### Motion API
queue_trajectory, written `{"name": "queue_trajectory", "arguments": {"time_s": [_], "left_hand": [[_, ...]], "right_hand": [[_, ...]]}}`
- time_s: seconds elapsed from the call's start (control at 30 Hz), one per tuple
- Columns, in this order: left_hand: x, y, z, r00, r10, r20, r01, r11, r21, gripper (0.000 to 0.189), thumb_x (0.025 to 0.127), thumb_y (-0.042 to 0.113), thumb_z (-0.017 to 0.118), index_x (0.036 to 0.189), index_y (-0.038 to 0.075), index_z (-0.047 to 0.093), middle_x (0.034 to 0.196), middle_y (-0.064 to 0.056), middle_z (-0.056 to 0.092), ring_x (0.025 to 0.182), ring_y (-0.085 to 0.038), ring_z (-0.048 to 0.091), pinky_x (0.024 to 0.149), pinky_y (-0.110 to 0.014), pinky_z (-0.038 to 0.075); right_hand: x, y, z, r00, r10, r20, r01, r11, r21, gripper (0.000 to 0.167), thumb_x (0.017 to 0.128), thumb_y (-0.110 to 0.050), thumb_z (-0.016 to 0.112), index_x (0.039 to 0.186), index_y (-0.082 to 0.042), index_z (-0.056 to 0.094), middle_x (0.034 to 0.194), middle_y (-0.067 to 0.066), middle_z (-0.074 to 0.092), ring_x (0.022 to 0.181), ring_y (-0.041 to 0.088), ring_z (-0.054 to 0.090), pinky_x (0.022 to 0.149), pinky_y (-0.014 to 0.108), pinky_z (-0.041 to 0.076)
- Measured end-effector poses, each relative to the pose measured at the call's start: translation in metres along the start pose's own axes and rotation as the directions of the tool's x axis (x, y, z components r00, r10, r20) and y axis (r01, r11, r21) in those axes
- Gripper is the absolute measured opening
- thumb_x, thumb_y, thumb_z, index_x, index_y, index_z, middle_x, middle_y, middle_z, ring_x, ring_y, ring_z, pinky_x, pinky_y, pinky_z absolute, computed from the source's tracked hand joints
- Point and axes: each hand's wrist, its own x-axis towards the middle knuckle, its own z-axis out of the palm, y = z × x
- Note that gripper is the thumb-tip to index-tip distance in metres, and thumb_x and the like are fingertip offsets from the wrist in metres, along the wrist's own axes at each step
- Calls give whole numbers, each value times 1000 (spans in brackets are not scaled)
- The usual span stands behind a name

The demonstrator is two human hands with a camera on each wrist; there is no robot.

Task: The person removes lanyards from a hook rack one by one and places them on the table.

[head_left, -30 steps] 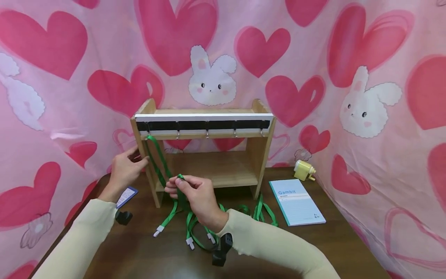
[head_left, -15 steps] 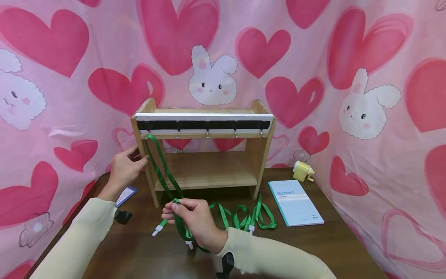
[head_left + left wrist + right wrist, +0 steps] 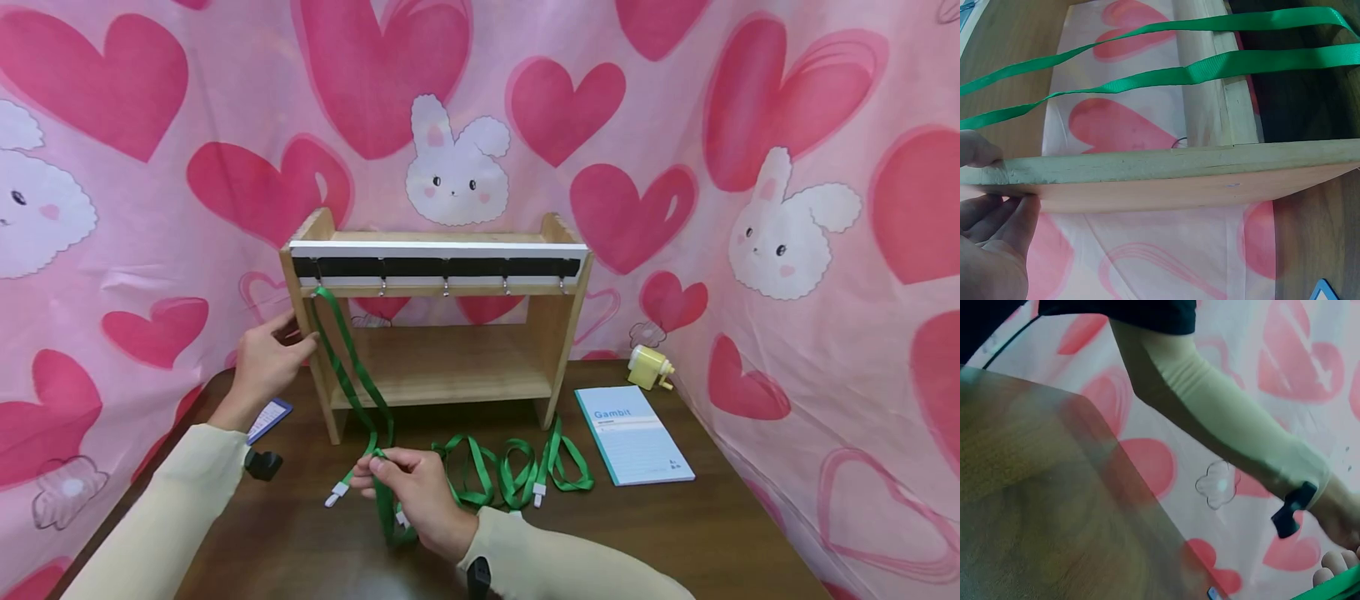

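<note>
In the head view, the left hand grips the wooden rack on its nine o'clock side; the right hand pinches a green lanyard, which hangs at seven o'clock from the leftmost hook. More lanyards lie on the tabletop at five o'clock.

In the left wrist view, thumb and fingers clasp the panel edge at eight o'clock.

In the right wrist view, fingertips are beside green strap at four o'clock.

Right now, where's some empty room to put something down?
There's bare board on the lower shelf of the wooden rack, below the middle hook, and bare table between the notebook and right sleeve. It's crowded in front of the rack, where green lanyards lie looped, and by the right hand, holding a hanging strap.
</note>
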Motion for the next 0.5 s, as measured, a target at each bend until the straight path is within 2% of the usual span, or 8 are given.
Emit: {"name": "queue_trajectory", "arguments": {"time_s": [0.13, 0.27, 0.4, 0.5], "left_hand": [[-1, 1, -1, 1000, 0, 8, 0, 1000, -4, 57, 93, 22, 71, 144, 4, 56, 128, -25, 68, 115, -40, 69, 73, -2, 51], [0, 2, -2, 1000, 8, 4, -8, 1000, 0, 56, 92, 22, 71, 143, 4, 57, 127, -26, 69, 113, -38, 70, 71, 0, 50], [0, 1, -1, 1000, 9, 1, -9, 1000, 3, 55, 91, 21, 72, 142, 3, 58, 125, -26, 69, 111, -35, 70, 69, 2, 48], [0, 0, -1, 1000, -1, 10, 1, 1000, -5, 57, 92, 22, 71, 143, 2, 57, 127, -26, 69, 114, -38, 68, 69, 1, 49]], "right_hand": [[6, 10, -3, 999, 7, -52, -7, 1000, 8, 31, 98, -13, 65, 114, 14, 70, 113, 34, 71, 94, 22, 78, 89, 38, 64], [15, 18, -9, 995, -21, -101, 20, 1000, -8, 28, 97, -11, 66, 112, 12, 71, 112, 34, 71, 97, 29, 77, 88, 36, 64], [27, 27, -18, 987, -105, -123, 94, 991, -92, 25, 98, -10, 65, 110, 9, 73, 112, 34, 71, 100, 34, 76, 89, 36, 64], [34, 34, -26, 975, -163, -148, 136, 974, -181, 23, 98, -13, 64, 109, 5, 75, 110, 26, 75, 100, 29, 77, 87, 31, 64]]}}
